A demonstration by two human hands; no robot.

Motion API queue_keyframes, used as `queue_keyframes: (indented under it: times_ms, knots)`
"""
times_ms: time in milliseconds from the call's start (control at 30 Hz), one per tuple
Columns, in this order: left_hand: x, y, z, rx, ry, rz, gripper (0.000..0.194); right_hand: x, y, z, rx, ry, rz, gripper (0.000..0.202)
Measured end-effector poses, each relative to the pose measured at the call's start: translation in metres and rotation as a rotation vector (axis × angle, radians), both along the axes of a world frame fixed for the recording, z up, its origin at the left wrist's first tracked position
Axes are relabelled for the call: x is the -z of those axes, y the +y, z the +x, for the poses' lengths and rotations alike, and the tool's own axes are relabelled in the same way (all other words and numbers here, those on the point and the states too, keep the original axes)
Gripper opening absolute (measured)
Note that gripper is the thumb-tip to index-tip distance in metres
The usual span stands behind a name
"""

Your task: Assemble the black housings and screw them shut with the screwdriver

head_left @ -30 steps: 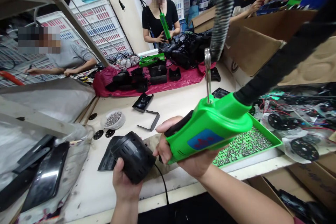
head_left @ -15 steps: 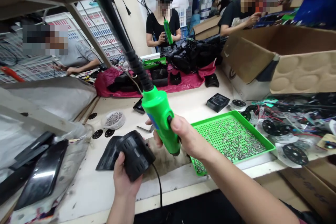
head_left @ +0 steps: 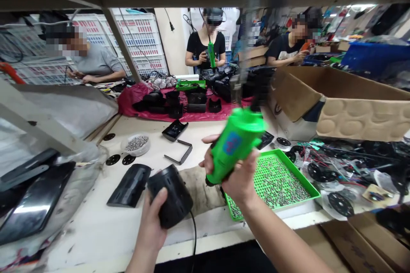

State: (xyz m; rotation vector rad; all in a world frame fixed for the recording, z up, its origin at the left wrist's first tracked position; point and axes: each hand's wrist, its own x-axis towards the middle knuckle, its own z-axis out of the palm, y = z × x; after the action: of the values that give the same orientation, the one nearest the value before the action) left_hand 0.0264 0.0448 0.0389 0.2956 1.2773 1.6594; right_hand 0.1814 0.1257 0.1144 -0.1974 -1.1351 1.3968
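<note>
our left hand (head_left: 154, 218) cupping a rounded black housing (head_left: 172, 198), our right hand (head_left: 241, 179) gripping a smooth green plastic driver (head_left: 236, 143), metal screws (head_left: 285, 187) in a gridded tray (head_left: 300, 172)

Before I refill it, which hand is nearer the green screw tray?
Right. The right hand is by the green screw tray; the left hand is farther left, holding a black housing.

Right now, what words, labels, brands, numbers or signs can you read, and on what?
No text is readable.
Blue label on the green tool: reddish marking, too blurred.
Dark marks on the lower-right cardboard: illegible.
Round mark by the large open box: too small.
</note>
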Motion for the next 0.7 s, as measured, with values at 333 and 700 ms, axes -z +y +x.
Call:
queue_keyframes:
  times_ms: [333, 700]
  knots:
    - [0.013, -0.006, 0.005, 0.023, 0.200, 0.046, 0.084, -0.018, -0.014, -0.031, 0.062, 0.269, 0.096, 0.079]
    - [0.012, -0.001, 0.011, -0.041, 0.143, 0.029, 0.075, 0.002, 0.002, -0.056, 0.085, 0.216, 0.053, 0.078]
